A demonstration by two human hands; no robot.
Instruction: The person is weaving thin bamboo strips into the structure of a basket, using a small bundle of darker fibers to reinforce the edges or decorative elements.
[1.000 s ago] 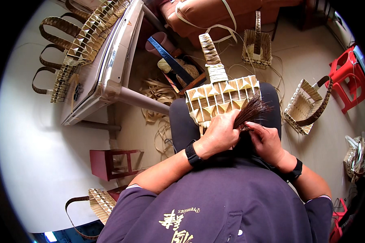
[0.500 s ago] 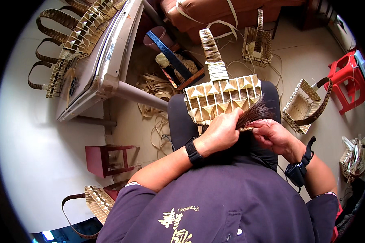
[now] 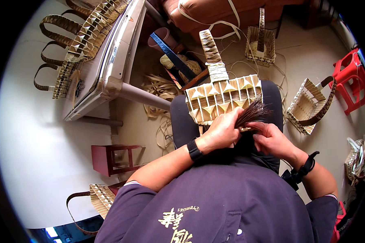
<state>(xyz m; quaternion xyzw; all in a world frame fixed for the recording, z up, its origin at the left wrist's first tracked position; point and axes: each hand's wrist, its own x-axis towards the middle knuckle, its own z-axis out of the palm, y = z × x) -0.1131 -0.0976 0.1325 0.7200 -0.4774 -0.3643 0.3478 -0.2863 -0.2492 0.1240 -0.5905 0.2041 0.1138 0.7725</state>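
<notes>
The left forearm (image 3: 166,164) slants up from the lower left toward the centre of the frame, and its hand, the left hand (image 3: 223,130), is curled tight around a bundle of dark fibres (image 3: 255,112) that fans out toward the upper right. The right forearm (image 3: 321,174) angles inward from the lower right; the right hand (image 3: 273,139) has bent fingers at the bundle's near side, but I cannot tell whether they pinch any strands. Just beyond both hands, a woven basket (image 3: 223,98) lies near the centre, its handle (image 3: 210,46) pointing toward the top.
</notes>
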